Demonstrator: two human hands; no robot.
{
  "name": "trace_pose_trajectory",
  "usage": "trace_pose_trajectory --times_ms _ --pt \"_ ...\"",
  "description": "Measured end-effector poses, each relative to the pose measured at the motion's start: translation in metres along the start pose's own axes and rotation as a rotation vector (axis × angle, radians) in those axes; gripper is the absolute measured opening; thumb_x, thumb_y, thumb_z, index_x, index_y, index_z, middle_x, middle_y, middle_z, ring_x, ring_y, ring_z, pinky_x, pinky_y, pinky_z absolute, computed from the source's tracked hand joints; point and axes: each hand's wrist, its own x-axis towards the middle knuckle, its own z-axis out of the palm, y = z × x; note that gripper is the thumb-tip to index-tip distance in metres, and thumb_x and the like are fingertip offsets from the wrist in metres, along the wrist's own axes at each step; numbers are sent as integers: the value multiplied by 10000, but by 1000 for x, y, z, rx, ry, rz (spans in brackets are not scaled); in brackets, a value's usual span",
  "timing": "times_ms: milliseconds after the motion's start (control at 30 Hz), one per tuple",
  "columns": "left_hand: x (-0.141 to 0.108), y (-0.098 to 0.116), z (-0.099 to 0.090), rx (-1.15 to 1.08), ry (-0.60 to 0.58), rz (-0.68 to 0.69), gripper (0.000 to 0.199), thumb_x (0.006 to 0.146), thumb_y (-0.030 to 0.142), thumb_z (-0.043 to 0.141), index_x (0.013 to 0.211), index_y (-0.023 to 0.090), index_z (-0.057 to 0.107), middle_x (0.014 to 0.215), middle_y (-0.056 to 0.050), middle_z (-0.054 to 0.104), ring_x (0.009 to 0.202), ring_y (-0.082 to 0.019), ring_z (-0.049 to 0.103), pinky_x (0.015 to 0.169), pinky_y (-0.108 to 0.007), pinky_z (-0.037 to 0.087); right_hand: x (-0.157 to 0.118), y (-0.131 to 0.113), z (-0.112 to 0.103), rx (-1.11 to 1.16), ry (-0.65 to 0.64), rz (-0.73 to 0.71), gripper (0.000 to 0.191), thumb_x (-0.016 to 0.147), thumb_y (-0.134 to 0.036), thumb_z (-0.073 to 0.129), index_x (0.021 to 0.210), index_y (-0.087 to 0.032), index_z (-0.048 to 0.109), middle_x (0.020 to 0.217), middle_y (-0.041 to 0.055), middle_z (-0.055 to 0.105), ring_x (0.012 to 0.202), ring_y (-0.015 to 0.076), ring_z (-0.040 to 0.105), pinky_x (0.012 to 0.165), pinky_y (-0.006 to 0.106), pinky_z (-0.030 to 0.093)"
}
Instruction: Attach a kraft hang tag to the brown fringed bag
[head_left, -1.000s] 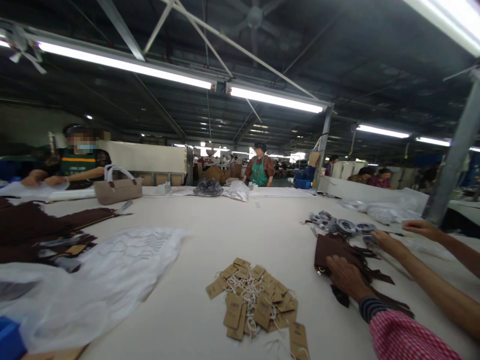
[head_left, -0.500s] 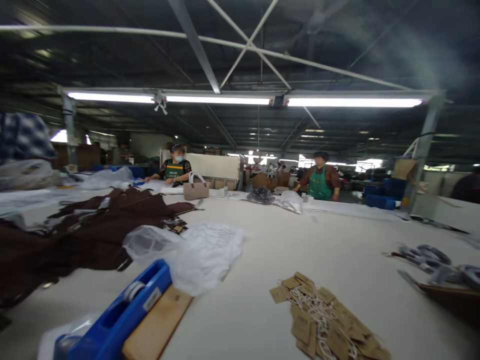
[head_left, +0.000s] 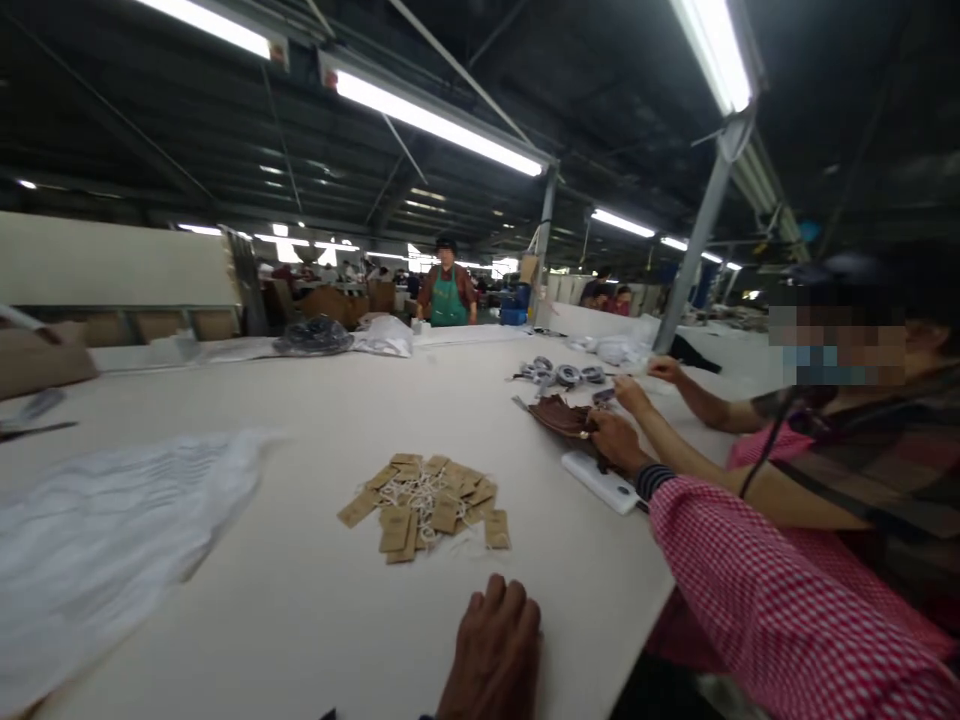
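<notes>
My left hand (head_left: 493,640) is low in the view, just above or on the white table (head_left: 300,570). Its fingers are curled and pressed together, and anything inside them is hidden. In front of it lies a pile of brown paper hang tags (head_left: 427,500) with white strings. My right hand (head_left: 616,440), in a red-and-white checked sleeve, stretches out to the right. It is closed at the near edge of a brown leather-like piece (head_left: 561,415). A flat white device (head_left: 600,482) lies just below that hand. Several grey rolled bundles (head_left: 559,372) lie beyond the brown piece.
A co-worker (head_left: 847,400) sits close on the right, both hands over the table near my right hand. White sheer fabric (head_left: 135,540) covers the left side. Across the table stands another person in a green apron (head_left: 448,300). Plastic bags (head_left: 384,335) lie along the far edge.
My view has swung to the right, so the tape dispenser and dark brown fabric are out of sight. Both my hands have come into view, the right one at the brown piece.
</notes>
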Motion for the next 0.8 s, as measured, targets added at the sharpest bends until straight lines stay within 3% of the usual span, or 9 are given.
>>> trace_pose_trajectory --times_ms 67,233,333,433,567,667,800 --pt "-3 3 -4 9 36 2 206 920 42 524 979 231 579 1081 -5 585 1098 -248 477 925 -413 408 -9 -9 18 -31 -106 -74 59 1069 -115 608 1086 -124 664 1035 44 622 992 227 617 850 339 540" --pt "-1 1 -3 65 69 51 190 903 31 533 933 217 562 1005 -15 572 1002 -247 470 823 -390 372 -24 -21 34 -84 -171 -162 324 923 72 520 1135 -128 662 1077 96 616 1043 269 528 753 306 418" --pt "0 -2 -3 67 63 73 196 898 26 543 926 219 560 995 -12 574 973 -242 468 788 -386 352 -29 -28 27 -99 -150 -150 337 915 65 476 1121 -128 660 1109 124 602 1055 307 490 754 346 390" --pt "0 0 -6 52 51 46 206 902 17 533 927 219 563 1007 -11 576 985 -241 466 804 -390 350 -43 -50 14 -83 -115 -198 342 936 38 465 1146 -152 656 1185 129 582 1103 329 455 825 386 379" --pt "-1 3 -9 22 4 29 197 933 29 504 963 214 566 1049 -18 573 1038 -249 461 862 -398 368 -81 -98 -1 37 -102 -404 361 916 7 524 1184 -208 637 1312 74 548 1191 297 422 956 408 348" --pt "-2 2 -11 -6 -67 32 200 957 41 465 993 212 563 1075 -28 566 1053 -259 452 886 -416 382 -109 -129 -4 215 -142 -535 257 910 -22 577 1082 -201 640 1236 52 580 1140 279 453 941 408 352" --pt "-5 4 -15 -25 -79 26 223 969 43 439 1056 214 552 1136 -35 553 1111 -267 435 945 -449 388 -129 -146 -1 321 -197 -459 217 938 -12 585 1063 -186 625 1146 53 592 1048 261 480 889 377 369"
